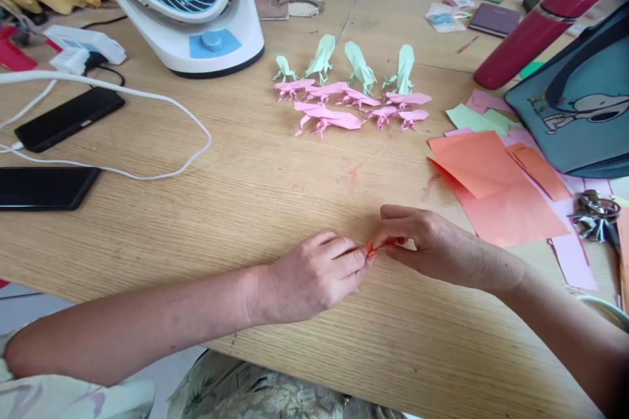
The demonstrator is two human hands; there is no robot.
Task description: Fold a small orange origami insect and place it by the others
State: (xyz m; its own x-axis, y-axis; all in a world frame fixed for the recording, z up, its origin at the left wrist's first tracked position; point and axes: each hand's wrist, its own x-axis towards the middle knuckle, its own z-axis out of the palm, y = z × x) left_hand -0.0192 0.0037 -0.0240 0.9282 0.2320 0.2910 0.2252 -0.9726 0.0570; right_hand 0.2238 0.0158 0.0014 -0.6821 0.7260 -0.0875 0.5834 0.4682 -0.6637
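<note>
A small folded piece of orange paper (372, 250) is pinched between both hands just above the wooden table (295, 216); most of it is hidden by fingers. My left hand (322, 273) is closed on its left end, back of the hand upward. From the right, my right hand (426, 243) grips the other end between thumb and fingertips. Beyond the hands stand several folded pink paper birds (330, 119) in rows. Behind these are several light green paper birds (361, 69) with raised fan-like tails.
Orange sheets (511, 200) and pink strips (572, 262) lie at the right, near scissors (597, 209). A blue bag (580, 118) and a red flask (540, 33) stand behind. At left are a fan (211, 46), two phones (71, 119) and a looping white cable (196, 127).
</note>
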